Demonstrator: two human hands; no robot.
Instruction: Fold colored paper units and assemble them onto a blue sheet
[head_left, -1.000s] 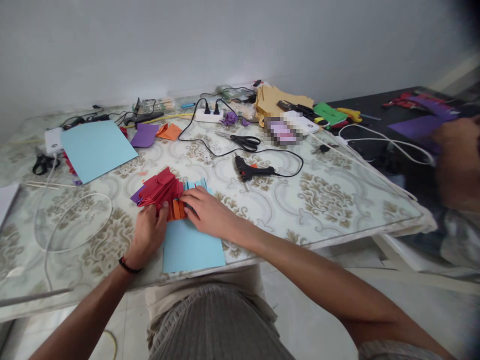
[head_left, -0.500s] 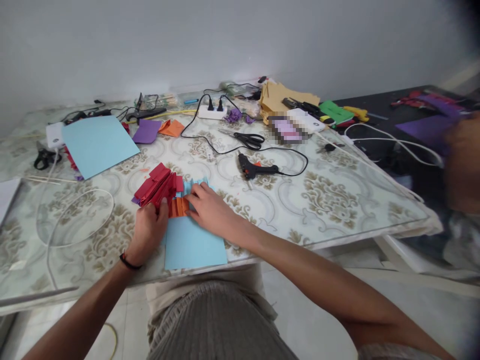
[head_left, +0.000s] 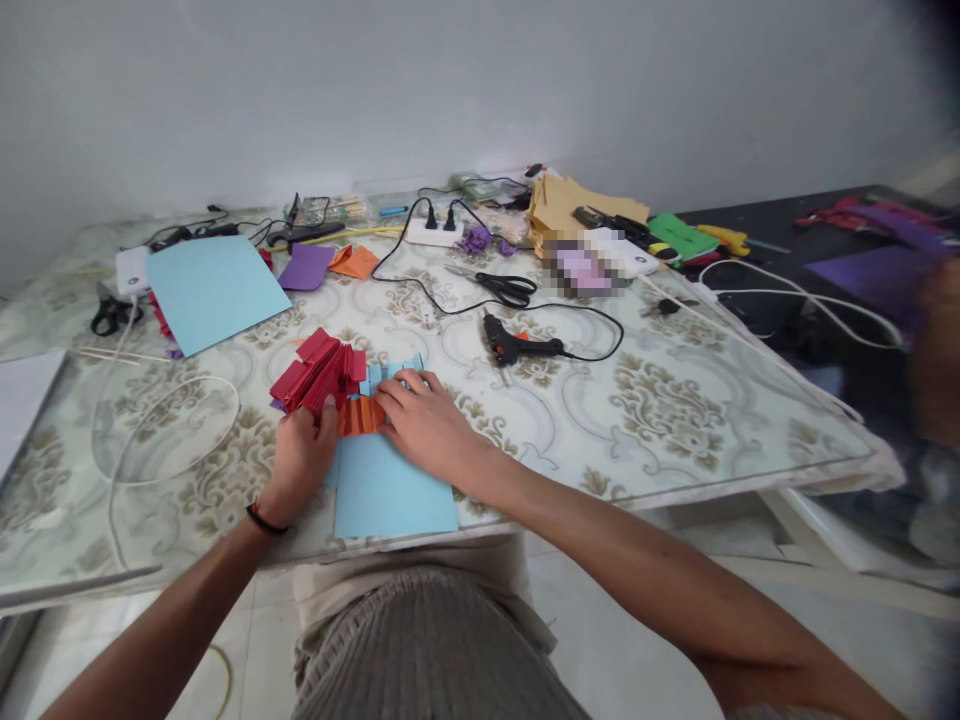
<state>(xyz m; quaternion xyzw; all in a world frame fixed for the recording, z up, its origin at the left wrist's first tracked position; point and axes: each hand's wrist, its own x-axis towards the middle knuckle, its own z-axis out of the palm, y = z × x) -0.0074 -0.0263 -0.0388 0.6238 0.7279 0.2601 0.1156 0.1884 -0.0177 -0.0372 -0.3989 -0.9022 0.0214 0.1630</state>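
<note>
Paper lay under both hands in the head view, the only view there was. Over the last second the right hand had slid a little along the folds and the framing had drifted, while the red bundle kept its place; to judge by that, the pleating was being pressed flat fold by fold rather than begun or finished.

The left hand, a dark band at its wrist, rested on the bench with its fingers loosely curled, thumb up against the near edge of the pleated red paper fan. It touched and steadied that bundle; whether it truly gripped it could not be told. The right hand lay nearly flat, fingers spread and pressing down on the folded top of the light blue paper sheet, just beside the small pleated orange paper strip that sat between the two hands. It held nothing closed in its grasp. The blue sheet reached from the hands to the near edge of the bench.

Farther off lay a black hot glue gun with its cord, black-handled scissors, a white power strip, a second large light blue card sheet and a purple paper piece. At the right edge a blurred part of another person showed, well apart from the work.
</note>
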